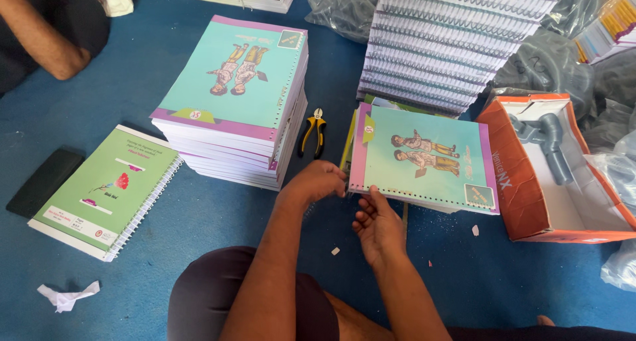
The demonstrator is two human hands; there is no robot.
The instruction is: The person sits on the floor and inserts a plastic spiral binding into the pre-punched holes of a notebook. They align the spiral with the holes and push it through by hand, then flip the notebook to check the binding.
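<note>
The notebook [424, 159] lies flat on the blue floor [199, 215] just ahead of the person's knees, its teal cover up and its punched edge turned toward the body, so the row of holes runs left to right straight across in front of both hands. The left hand [318, 182] sits at the near left corner of that edge, fingers curled down and closed over the corner; what lies under the fingertips, perhaps the end of a wire binding, is too small to tell. The right hand [379, 225] is just below the same edge, a little to the right, palm up and fingers half open, their tips touching the underside of the punched strip without a clear grip on it. Both hands are thus at the left end of the long edge, with most of its length stretching away to the right, nearer the right hand. Pliers [313, 134] with yellow handles lie on the floor just beyond the left hand, between the notebook and a stack [235, 109] of like unbound books. A green spiral book [106, 188] lies well apart to the left, and an orange box [530, 182] stands just beside the notebook on the right.
</note>
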